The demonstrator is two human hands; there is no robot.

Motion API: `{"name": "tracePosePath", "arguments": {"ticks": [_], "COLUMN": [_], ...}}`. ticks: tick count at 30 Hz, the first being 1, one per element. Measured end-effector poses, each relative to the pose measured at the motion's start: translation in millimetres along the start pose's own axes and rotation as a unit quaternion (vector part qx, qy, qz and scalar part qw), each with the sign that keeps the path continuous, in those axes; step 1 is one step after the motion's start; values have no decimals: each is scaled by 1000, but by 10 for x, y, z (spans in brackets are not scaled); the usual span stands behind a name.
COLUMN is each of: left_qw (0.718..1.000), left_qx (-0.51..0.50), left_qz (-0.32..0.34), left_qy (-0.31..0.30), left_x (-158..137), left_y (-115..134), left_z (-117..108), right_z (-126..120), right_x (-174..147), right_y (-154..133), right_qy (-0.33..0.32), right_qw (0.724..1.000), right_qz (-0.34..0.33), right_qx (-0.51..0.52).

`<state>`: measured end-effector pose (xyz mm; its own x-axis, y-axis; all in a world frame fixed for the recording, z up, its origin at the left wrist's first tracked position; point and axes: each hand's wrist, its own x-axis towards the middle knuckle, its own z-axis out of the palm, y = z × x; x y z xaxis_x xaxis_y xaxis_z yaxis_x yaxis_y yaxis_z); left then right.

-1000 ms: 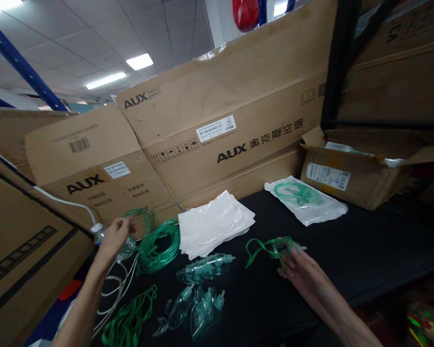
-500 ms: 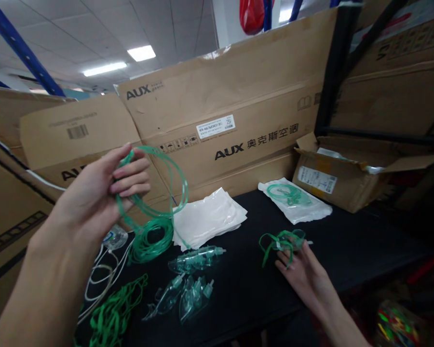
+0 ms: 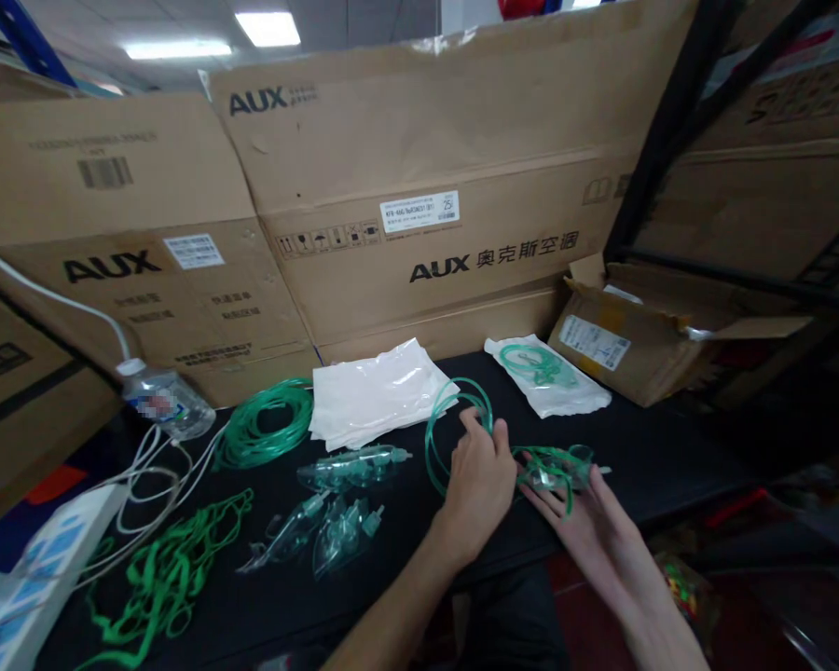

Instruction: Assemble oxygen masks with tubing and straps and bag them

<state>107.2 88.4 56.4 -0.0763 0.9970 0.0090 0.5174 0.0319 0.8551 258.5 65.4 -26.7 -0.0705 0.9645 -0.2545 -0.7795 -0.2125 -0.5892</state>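
Observation:
My left hand (image 3: 476,480) is closed around a loop of thin green tubing (image 3: 429,440), which stands up above the fingers. Right beside it, my right hand (image 3: 593,520) holds a clear green oxygen mask (image 3: 554,469) with a green elastic strap. The mask lies on the fingers, and the thumb is at its right end. Several more masks (image 3: 353,468) lie on the black table to the left. Farther left are a large coil of green tubing (image 3: 269,424) and a tangle of green straps (image 3: 171,568).
White plastic bags (image 3: 378,396) lie stacked at the back. A bag with tubing and a mask (image 3: 545,377) is near the open cardboard box (image 3: 622,340). A bottle (image 3: 168,396), white cables and a power strip (image 3: 56,568) occupy the left side. Large cartons (image 3: 364,308) stand behind.
My left hand has moved right and down with the tubing loop, from above the large coil to beside the mask. My right hand still holds the mask. The view has tilted down.

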Motion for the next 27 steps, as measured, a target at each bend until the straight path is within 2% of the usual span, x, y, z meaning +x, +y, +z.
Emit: {"name": "tracePosePath", "arguments": {"ticks": [3, 5, 9, 12, 15, 20, 23, 27], "left_qw": [999, 999, 994, 987, 976, 966, 956, 937], "left_qx": [11, 20, 51, 86, 121, 161, 200, 274], "left_qz": [-10, 2, 64, 115, 148, 174, 190, 199], "left_qy": [-35, -48, -65, -76, -101, -106, -103, -89], "left_x": [55, 102, 57, -150, -393, -603, -626, -643], "left_y": [-294, -415, -573, -699, -844, -1030, -1106, -1149], "left_z": [375, 437, 241, 46, -42, -112, -257, -497], "right_z": [34, 16, -71, -130, -189, -260, -197, -15], "right_x": [-66, -117, -212, -242, -232, -227, -255, -294], "right_y": [2, -13, -102, -206, -338, -628, -789, -897], "right_qy": [0, 9, 45, 84, 120, 228, 284, 321], "right_qw": [999, 998, 997, 994, 987, 966, 953, 946], "right_qz": [36, 55, 56, 33, 20, -62, -75, -36], "right_qx": [-23, -32, -40, -65, -101, -106, -78, -39]}}
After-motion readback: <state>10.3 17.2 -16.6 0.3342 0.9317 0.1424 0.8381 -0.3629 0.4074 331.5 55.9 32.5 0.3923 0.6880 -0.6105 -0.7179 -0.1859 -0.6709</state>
